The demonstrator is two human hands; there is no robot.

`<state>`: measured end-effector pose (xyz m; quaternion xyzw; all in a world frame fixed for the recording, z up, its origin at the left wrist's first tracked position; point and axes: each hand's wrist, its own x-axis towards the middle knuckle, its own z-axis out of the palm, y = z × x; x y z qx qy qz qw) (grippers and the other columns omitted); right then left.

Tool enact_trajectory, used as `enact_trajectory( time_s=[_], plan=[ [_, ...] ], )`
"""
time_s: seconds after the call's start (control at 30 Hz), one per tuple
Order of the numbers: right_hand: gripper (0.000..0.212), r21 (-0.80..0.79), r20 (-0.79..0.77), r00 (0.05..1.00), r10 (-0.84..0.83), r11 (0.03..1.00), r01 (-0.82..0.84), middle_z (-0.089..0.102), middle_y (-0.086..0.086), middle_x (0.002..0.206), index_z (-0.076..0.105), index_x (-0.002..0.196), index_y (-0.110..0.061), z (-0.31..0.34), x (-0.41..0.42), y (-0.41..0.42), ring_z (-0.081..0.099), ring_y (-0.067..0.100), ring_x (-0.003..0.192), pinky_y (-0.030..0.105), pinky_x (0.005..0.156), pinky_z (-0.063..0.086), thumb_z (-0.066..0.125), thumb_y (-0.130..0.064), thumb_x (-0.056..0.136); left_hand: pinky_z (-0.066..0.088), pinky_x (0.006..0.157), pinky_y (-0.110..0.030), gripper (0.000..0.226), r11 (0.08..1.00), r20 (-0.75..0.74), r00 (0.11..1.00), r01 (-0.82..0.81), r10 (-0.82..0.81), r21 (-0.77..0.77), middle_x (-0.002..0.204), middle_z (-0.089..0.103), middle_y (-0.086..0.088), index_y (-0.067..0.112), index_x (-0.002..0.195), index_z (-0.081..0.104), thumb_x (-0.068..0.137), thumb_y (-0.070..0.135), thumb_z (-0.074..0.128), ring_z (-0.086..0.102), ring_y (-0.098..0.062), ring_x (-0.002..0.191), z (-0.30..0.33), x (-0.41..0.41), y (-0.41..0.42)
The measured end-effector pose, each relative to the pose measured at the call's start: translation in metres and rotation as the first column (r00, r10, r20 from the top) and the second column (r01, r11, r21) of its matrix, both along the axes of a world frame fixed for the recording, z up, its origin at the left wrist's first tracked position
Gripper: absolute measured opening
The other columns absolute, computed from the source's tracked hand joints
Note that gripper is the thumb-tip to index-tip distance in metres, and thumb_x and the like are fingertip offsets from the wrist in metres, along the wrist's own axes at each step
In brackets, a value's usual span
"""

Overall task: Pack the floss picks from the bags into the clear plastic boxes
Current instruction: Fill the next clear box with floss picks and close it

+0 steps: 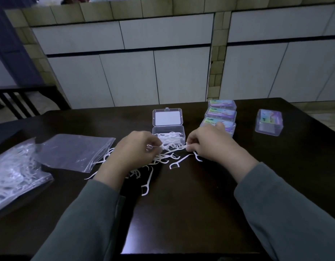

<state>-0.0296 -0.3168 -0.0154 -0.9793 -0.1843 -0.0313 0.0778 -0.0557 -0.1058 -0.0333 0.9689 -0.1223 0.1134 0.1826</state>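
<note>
A clear plastic box (168, 131) stands open on the dark table, its lid tipped back, with several white floss picks inside. Just in front of it, my left hand (136, 147) and my right hand (208, 144) each pinch one end of a small bunch of floss picks (174, 147). Loose white floss picks (174, 163) lie scattered on the table under and between my hands. An emptied clear bag (72, 151) lies flat at the left. A full bag of floss picks (14, 172) sits at the far left edge.
Three closed boxes with colourful labels (222, 113) stand in a row right of the open box. Another closed box (269, 122) stands apart further right. A dark chair (16, 102) is beyond the table's left corner. White cabinets (144, 72) are behind the table.
</note>
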Motion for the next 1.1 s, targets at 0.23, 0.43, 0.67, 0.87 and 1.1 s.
enact_trajectory(
  time_s=[0.23,0.43,0.67,0.87,1.1],
  plan=[
    [0.020,0.160,0.288,0.958,-0.005,0.986,-0.043,0.068,-0.010,0.103,0.070,0.102,-0.031,0.000,-0.004,0.005,0.047,0.015,0.101,0.037,0.090,0.024,0.055,-0.040,0.095,0.043,0.071,-0.028,0.017,0.993,0.289,0.955,-0.030,0.062,-0.116,0.094,0.057,0.011,0.019,0.097,0.074,0.087,0.030,0.068,0.049,-0.010,0.090,0.000,0.005,0.003],
    [0.018,0.338,0.364,0.928,-0.084,0.940,-0.048,0.065,-0.009,0.103,0.067,0.103,-0.026,-0.001,0.001,0.005,0.049,0.014,0.100,0.035,0.089,0.023,0.053,-0.034,0.097,0.053,0.072,-0.041,0.009,0.954,0.308,0.944,-0.021,0.118,-0.301,0.087,0.056,0.008,0.017,0.085,0.070,0.088,0.025,0.067,0.056,-0.014,0.085,0.000,0.007,0.004],
    [0.017,0.466,0.322,0.944,-0.075,0.880,-0.089,0.061,-0.017,0.094,0.065,0.106,-0.033,-0.013,0.012,0.011,0.042,0.005,0.091,0.029,0.083,0.020,0.056,-0.040,0.094,0.043,0.065,-0.029,0.016,0.902,0.335,0.919,-0.048,0.209,-0.430,0.079,0.054,0.009,0.016,0.078,0.062,0.092,0.024,0.060,0.051,-0.006,0.074,0.001,0.014,0.001],
    [0.015,0.589,0.394,0.906,-0.156,0.800,-0.119,0.063,-0.015,0.090,0.071,0.102,-0.030,-0.012,0.034,0.026,0.048,0.010,0.092,0.030,0.084,0.020,0.062,-0.037,0.092,0.036,0.059,-0.017,0.014,0.876,0.401,0.878,-0.042,0.262,-0.481,0.076,0.050,0.012,0.017,0.080,0.058,0.094,0.019,0.058,0.048,-0.005,0.068,0.002,0.028,-0.007],
    [0.018,0.322,0.519,0.852,-0.065,0.939,-0.124,0.072,-0.010,0.098,0.073,0.105,-0.030,-0.020,0.053,0.033,0.051,0.016,0.090,0.034,0.079,0.016,0.062,-0.033,0.093,0.033,0.058,-0.010,0.012,0.857,0.409,0.872,-0.022,0.268,-0.514,0.077,0.048,0.016,0.015,0.085,0.061,0.095,0.019,0.056,0.048,-0.002,0.069,-0.001,0.045,-0.009]
  ],
)
